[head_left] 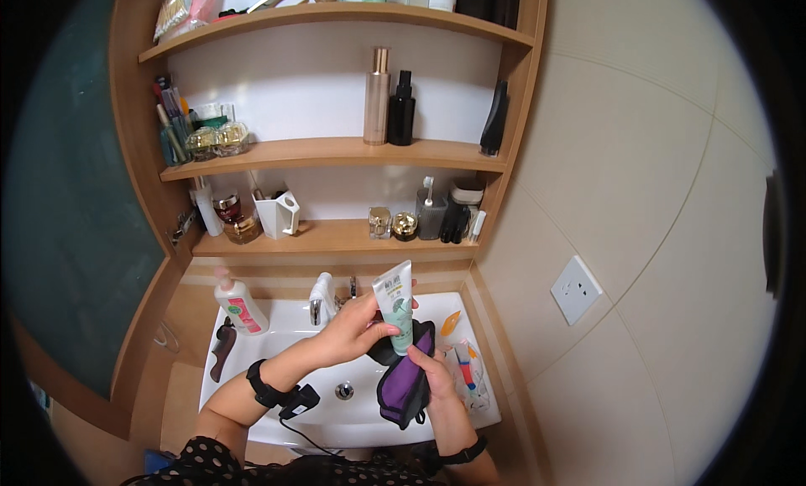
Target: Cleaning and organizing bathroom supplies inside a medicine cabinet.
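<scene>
Currently, I have the pale green and white tube (pixel 397 305) up over the right side of the sink (pixel 365 415), pinched in the left hand (pixel 347 331), thumb across its front and fingers wrapped behind. The right hand (pixel 438 381) grips the purple and black pouch (pixel 403 394) from its right side, thumb close by the tube's lower end; whether thumb and tube touch, I cannot tell. I judge this as partway: both things are secured, one per hand, and the tube stands right at the pouch's upper end. Left undone, as I read it, is the tube's placing, since it is neither stowed in the pouch nor set on the lower shelf (pixel 336 238). From my end I can't make out whether the pouch is unzipped. The clear bag (pixel 475 384) at the sink's right and the pump bottle (pixel 241 307) at its left are held by neither hand.
</scene>
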`<state>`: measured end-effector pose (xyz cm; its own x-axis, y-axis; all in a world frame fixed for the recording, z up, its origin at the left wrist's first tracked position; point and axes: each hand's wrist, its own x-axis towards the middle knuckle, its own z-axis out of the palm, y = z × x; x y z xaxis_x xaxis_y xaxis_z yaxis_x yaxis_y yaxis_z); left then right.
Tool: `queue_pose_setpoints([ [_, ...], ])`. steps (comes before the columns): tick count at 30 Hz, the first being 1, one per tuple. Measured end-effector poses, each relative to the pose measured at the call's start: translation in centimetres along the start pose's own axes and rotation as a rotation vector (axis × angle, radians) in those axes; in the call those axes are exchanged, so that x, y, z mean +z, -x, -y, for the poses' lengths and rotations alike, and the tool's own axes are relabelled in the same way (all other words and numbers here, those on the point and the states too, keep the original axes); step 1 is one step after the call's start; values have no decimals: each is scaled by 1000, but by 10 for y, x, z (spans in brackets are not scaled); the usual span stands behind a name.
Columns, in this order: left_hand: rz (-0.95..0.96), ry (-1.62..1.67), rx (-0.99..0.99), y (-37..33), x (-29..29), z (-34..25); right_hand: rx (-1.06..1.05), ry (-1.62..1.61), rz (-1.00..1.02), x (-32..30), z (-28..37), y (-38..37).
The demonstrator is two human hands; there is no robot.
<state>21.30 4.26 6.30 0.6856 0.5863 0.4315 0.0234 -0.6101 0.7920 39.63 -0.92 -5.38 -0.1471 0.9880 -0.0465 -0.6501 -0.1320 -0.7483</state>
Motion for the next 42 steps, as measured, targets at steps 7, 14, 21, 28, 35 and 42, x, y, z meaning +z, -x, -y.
queue_pose_setpoints([
  [7, -133, -240, 259, -43, -10, -42, -423, 373, -234, 5, 29, 2],
  [14, -412, -35, 461, -188, -58, -82, -393, 297, -173, -15, 48, 32],
  [21, -653, -398, 272, -305, -75, -39, -410, 340, -178, -31, 54, 56],
  [28, -714, -456, 218, -350, -78, -3, -385, 329, -179, -66, 48, 69],
  [35, -728, -518, 167, -359, -73, 6, -426, 356, -196, -64, 62, 79],
  [42, -640, -451, 94, -348, -62, -2, -398, 283, -249, -71, 76, 80],
])
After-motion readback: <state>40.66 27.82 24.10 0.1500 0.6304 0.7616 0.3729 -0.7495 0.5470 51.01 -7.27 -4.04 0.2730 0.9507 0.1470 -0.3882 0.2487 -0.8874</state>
